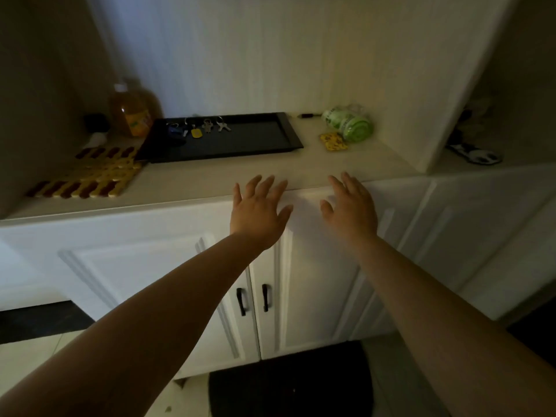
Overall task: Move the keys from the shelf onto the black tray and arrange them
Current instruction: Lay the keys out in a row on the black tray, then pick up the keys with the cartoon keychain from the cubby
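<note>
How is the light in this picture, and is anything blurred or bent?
Head view: dim, with dark corners; the keys on the black tray look small and soft; the wide lens bends the shelf edge; both hands are fairly sharp.

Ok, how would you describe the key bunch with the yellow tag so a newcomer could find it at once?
Start at the black tray on the white shelf, beside the orange bottle. A row of key bunches lies along its far left part. The one wanted sits second from the left and is the only one carrying a bright yellow tag; its neighbours show only blue or bare metal.
</note>
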